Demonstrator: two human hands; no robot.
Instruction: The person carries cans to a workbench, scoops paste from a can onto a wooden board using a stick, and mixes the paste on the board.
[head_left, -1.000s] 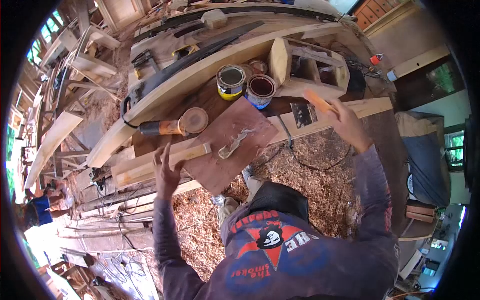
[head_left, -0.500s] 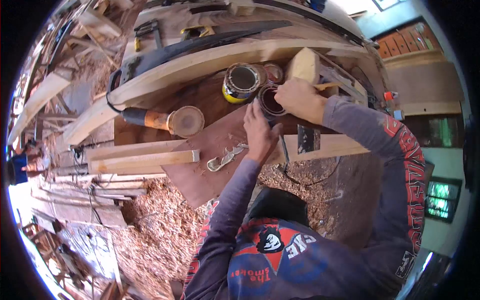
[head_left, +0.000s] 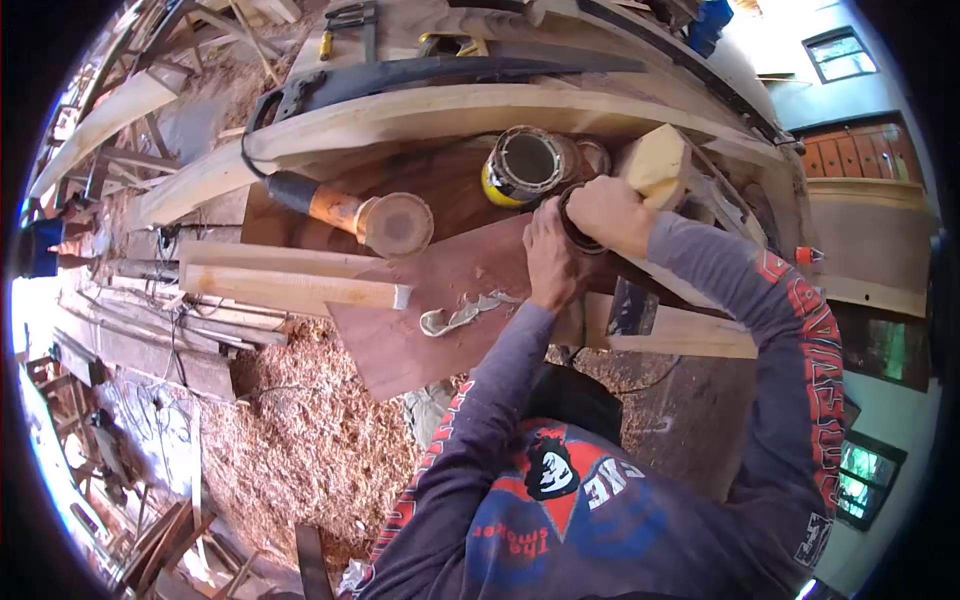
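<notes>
My left hand [head_left: 550,255] is closed against the near left side of a small open can [head_left: 583,236], its fingertips at the rim. Over the far right of that can's mouth, my right hand [head_left: 612,215] is in a fist; whatever it grips is hidden. A larger tin [head_left: 524,166] with a yellow-and-black label stands open just behind. Below my left hand lies a reddish-brown sheet [head_left: 375,350] bearing a pale, putty-like smear [head_left: 460,315]. A dark flat blade [head_left: 632,306] rests on a board to the right of the can.
An orange-and-black power tool [head_left: 335,208] with a round head lies left of the cans. A handsaw [head_left: 400,75] sits behind a long curved timber [head_left: 350,125]. A pale wood block [head_left: 655,165] stands beside my right hand. Wood shavings [head_left: 320,430] cover the floor.
The whole scene has shifted slightly right in view as my head turned. My right hand has moved further over the small can, covering more of its mouth; my left hand stays at its side.
</notes>
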